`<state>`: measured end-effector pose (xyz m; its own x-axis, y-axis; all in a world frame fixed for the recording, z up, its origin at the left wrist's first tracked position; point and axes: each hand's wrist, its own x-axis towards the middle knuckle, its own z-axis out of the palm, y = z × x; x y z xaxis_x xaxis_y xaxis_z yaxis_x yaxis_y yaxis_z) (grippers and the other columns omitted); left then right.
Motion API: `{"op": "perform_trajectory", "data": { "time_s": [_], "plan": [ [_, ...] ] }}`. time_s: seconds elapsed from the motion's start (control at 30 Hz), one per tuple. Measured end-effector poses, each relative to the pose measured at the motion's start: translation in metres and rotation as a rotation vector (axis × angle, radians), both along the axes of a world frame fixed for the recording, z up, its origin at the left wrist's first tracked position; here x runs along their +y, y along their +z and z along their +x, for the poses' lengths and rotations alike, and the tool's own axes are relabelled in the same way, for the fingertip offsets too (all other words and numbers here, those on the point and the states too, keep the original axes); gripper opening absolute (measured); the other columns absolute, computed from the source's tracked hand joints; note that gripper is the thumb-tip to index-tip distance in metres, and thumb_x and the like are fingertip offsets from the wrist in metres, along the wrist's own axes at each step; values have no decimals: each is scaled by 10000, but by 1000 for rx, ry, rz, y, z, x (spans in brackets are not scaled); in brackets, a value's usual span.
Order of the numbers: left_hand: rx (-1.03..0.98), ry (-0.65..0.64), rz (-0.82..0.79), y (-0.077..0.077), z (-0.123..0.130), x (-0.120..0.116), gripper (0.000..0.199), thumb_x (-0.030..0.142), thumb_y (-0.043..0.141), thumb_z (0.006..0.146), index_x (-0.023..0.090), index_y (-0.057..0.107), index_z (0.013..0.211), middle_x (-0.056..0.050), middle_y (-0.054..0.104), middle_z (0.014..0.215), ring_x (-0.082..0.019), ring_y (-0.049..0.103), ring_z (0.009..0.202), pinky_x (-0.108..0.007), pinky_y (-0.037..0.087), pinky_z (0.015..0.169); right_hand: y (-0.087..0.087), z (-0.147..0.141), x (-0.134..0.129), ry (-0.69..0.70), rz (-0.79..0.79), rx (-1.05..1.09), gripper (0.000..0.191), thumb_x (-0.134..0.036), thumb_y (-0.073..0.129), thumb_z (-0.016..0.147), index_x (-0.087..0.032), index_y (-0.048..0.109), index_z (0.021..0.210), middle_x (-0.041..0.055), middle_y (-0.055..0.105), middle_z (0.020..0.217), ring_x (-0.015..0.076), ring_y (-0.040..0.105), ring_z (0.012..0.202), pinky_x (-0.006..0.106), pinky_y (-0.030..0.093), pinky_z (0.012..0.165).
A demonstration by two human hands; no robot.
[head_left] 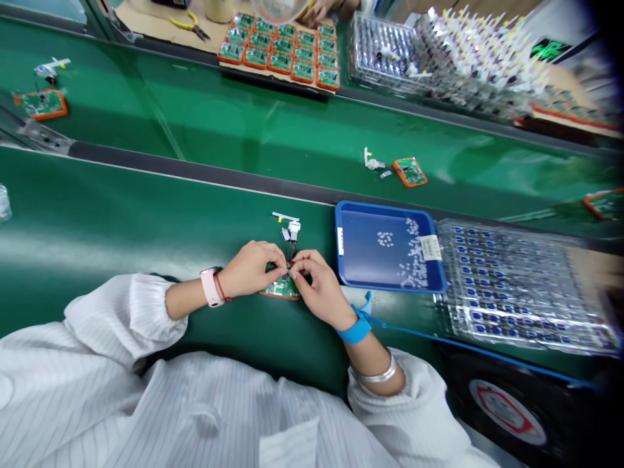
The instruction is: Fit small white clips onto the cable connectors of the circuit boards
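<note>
Bg is basically a factory line: two wide green conveyor belts [244,123] side by side, w/ a dark rail [195,172] running btw them. The nearer green belt [97,214] has long pale streaks of glare across it, so the lighting's pretty bright. Past the far belt there's a tan benchtop [141,26], and a metal upright [100,19] at top left. Top right has a glowing green sign [550,49], tho it's too blurry to read. Bottom right, a black round-faced unit [507,413] w/ a red and white label. Right edge goes blurry and dark.
</note>
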<state>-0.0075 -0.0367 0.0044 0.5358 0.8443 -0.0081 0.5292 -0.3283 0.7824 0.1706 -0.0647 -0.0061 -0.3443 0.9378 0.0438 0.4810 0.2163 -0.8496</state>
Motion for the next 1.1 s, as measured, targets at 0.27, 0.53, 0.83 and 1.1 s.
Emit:
{"op": "perform_trajectory", "data": {
  "time_s": [0.27,0.53,0.83,1.1],
  "plan": [
    [-14,-41,3,0,-3,3,110,155,586,784,185,664,713,9,697,887,-161,633,852,-310,384,782,2,0,0,-10,-50,29,121,-177,479,829,-187,521,715,67,502,911,176,524,852,326,438,718],
    [-12,-38,24,-1,-1,3,122,139,586,783,167,647,681,9,688,832,-141,632,795,-276,392,760,1,-5,-2,-31,-23,-34,136,-142,470,812,-184,509,689,77,517,896,179,533,830,322,444,689],
    [-17,-90,111,-8,-7,3,121,232,559,829,169,609,919,-37,653,931,-174,588,861,-312,417,780,13,75,28,-412,333,-180,118,-243,526,803,-188,596,725,84,583,884,192,553,852,333,463,707],
    [25,-117,130,-6,-7,2,140,271,534,844,185,594,936,-34,652,930,-189,570,851,-343,411,788,-24,175,53,-742,261,-422,146,-275,537,711,-197,559,590,46,551,692,201,518,749,418,443,821]
  ]
}}
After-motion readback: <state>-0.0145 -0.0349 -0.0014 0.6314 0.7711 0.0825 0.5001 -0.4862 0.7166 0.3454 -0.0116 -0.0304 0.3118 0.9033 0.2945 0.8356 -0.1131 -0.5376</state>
